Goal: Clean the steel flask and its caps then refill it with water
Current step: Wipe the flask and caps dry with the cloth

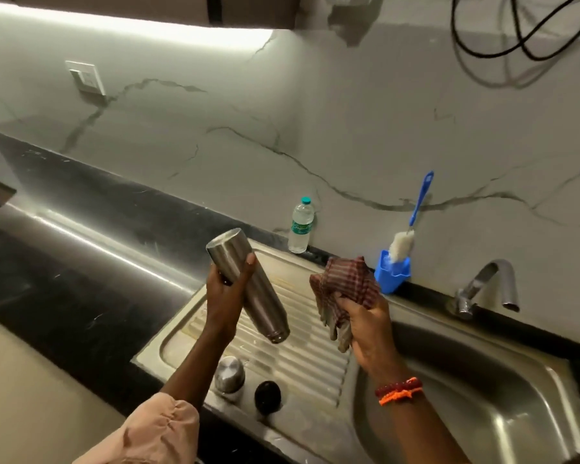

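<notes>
My left hand [226, 289] grips the steel flask [252, 286] round its upper body, holding it tilted over the drainboard with its open mouth pointing down and to the right. To its right, apart from the flask, my right hand [365, 324] holds a bunched red checked cloth [344, 288]. On the near part of the drainboard stand a domed steel cap [230, 373] and, just right of it, a small black inner cap [267, 396].
The ribbed steel drainboard [315, 363] joins the sink basin [482, 396] at right, with a tap [489, 286] behind it. A plastic water bottle [301, 226] and a blue holder with a bottle brush [399, 252] stand against the marble wall. Dark countertop [64, 262] stretches left.
</notes>
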